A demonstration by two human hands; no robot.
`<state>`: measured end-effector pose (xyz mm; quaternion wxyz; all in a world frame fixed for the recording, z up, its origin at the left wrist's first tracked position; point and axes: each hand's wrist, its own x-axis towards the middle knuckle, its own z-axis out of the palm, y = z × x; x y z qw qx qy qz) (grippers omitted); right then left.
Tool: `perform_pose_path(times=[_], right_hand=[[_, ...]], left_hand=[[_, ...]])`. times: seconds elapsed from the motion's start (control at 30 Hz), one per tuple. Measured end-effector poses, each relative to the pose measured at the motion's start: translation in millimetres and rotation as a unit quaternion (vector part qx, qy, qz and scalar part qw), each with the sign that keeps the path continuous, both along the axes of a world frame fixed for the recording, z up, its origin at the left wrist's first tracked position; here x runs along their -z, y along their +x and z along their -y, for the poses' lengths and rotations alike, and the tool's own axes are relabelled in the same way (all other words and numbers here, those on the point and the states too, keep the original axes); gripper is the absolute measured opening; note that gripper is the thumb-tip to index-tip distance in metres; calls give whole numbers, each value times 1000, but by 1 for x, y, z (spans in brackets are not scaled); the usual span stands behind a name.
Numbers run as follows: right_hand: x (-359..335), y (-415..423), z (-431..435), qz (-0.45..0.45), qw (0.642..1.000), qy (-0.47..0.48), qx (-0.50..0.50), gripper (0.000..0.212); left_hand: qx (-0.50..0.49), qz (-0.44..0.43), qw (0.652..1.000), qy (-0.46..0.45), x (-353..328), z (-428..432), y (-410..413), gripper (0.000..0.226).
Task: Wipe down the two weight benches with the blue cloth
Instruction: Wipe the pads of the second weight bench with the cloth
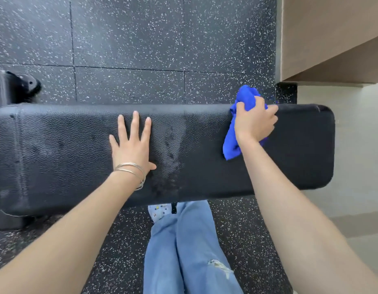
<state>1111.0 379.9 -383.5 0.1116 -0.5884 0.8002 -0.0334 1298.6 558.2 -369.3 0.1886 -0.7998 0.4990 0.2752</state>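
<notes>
Right hand (254,122) clutches the blue cloth (231,145) on the bench (300,145) — left hand (131,147) flat, fingers spread, apparently bracing

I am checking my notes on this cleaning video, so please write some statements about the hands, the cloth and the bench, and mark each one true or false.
1. The right hand grips the blue cloth on the bench pad. True.
2. The left hand also holds a cloth. False: it lies flat and open on the pad, holding nothing.
3. The cloth is near the right end of the pad, at its far edge. True.
4. The left wrist is bare. False: it wears thin metal bangles.
5. The floor is light wood. False: it is dark rubber tile with white speckles.
</notes>
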Motion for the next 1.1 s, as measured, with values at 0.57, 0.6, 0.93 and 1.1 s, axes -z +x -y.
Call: perform_pose_path(times=[0.57,0.6,0.93,1.1], right_hand=[[-22,-97,54,-38,956,106,-271,41],[-24,-114,72,-56,968,121,-211,41],[-12,8,14,-23,978,83,-190,39],[-13,37,-7,49,931,124,-339,40]], left_hand=[[1,9,1000,5,-1,-3,2,127],[-1,8,1000,4,-1,-3,1,127],[-5,18,999,29,-1,0,-1,127],[-4,26,998,49,-5,5,-6,126]])
